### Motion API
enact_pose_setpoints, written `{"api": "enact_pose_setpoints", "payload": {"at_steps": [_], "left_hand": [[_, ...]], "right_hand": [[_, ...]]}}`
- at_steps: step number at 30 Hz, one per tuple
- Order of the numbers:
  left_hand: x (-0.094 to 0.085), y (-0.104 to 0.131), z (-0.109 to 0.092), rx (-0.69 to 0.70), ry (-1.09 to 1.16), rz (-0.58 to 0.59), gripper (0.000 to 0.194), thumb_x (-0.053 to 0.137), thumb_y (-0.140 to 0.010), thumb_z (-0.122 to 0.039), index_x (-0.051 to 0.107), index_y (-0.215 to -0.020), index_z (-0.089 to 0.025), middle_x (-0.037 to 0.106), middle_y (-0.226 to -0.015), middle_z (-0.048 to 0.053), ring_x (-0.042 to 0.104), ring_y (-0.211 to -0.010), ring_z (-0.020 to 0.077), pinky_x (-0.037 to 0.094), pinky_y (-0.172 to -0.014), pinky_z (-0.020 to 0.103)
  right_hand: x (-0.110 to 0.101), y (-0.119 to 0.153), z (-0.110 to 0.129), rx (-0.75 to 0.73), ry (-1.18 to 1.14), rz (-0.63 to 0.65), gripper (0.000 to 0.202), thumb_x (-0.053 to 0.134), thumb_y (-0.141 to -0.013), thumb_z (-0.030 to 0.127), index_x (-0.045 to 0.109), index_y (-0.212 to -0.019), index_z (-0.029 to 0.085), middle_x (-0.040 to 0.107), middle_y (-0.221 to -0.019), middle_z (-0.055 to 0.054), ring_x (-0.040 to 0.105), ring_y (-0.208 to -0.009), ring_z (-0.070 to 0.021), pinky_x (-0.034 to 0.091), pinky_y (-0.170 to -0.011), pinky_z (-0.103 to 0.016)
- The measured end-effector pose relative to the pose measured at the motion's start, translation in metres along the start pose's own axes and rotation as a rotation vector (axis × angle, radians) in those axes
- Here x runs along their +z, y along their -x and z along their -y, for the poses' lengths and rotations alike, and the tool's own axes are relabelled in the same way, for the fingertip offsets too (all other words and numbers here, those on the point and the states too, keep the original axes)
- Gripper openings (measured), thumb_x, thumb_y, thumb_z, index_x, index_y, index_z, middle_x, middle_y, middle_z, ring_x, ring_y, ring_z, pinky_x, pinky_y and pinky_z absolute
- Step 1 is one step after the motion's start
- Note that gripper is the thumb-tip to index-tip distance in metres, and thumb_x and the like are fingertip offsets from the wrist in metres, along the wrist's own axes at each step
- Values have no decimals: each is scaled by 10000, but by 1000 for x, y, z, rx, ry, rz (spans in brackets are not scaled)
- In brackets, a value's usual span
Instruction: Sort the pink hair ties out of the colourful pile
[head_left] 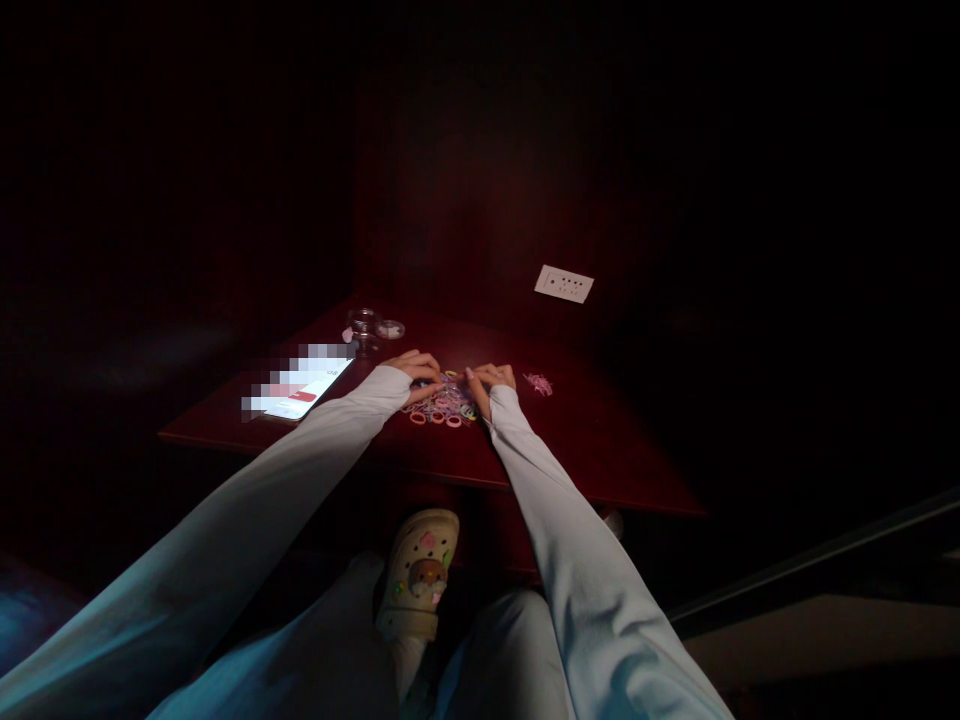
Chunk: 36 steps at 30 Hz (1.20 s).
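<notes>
A loose pile of small, colourful hair ties (439, 408) lies on the dark red tabletop, mostly pink and purple, with several thicker orange and pink rings at its near edge. Over the pile's left side, my left hand (414, 371) has its fingers bent and its thumb drawn close to them. My right hand (491, 381) is at the right side, thumb and forefinger tips together in a pinch. Whatever is between the fingers of either hand is too small to make out. Just right of my right hand sits a smaller heap of pink hair ties (538, 384).
A lit phone (304, 390) lies left of my left forearm. Behind it stand a clear jar (364, 322) and a round lid (391, 329). A white socket plate (564, 284) is on the back wall. The table's front edge (435, 475) runs beneath my forearms, above a clog (418, 570).
</notes>
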<state>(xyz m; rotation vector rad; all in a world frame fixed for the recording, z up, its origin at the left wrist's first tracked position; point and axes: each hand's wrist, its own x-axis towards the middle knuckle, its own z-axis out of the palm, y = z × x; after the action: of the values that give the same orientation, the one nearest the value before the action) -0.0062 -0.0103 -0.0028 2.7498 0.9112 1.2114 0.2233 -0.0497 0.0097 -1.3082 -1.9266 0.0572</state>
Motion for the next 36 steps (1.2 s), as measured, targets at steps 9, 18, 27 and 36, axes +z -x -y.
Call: {"api": "enact_pose_setpoints", "payload": {"at_steps": [9, 18, 27, 36], "left_hand": [[-4, -1, -2, 5, 18, 39, 282, 599, -984, -442, 775, -902, -237, 723, -976, 50, 594, -873, 190, 463, -772, 317], [-6, -1, 0, 24, 6, 29, 278, 602, -989, -437, 775, -909, -236, 721, -982, 46, 588, -851, 185, 462, -790, 313], [2, 1, 3, -11, -15, -3, 259, 623, -974, -440, 765, -896, -237, 722, -966, 37, 592, -860, 182, 448, -767, 306], [5, 1, 2, -10, -24, -51, 282, 648, -918, -500, 747, -899, -236, 734, -962, 35, 615, -868, 193, 472, -788, 310]], "right_hand": [[1, 0, 0, -6, 26, 56, 281, 631, -983, 512, 834, -1001, 318, 735, -979, -41, 498, -1035, -245, 356, -963, -388], [1, 1, -1, -44, 0, 73, 294, 651, -965, 550, 838, -960, 322, 744, -985, -37, 520, -1034, -238, 366, -954, -390], [4, 0, -5, -48, -6, 49, 298, 640, -973, 545, 845, -956, 330, 732, -984, -45, 519, -1042, -243, 367, -953, -404], [3, -1, -6, -7, -22, 46, 183, 719, -938, 450, 841, -961, 315, 740, -975, -33, 519, -1060, -239, 358, -957, -373]]}}
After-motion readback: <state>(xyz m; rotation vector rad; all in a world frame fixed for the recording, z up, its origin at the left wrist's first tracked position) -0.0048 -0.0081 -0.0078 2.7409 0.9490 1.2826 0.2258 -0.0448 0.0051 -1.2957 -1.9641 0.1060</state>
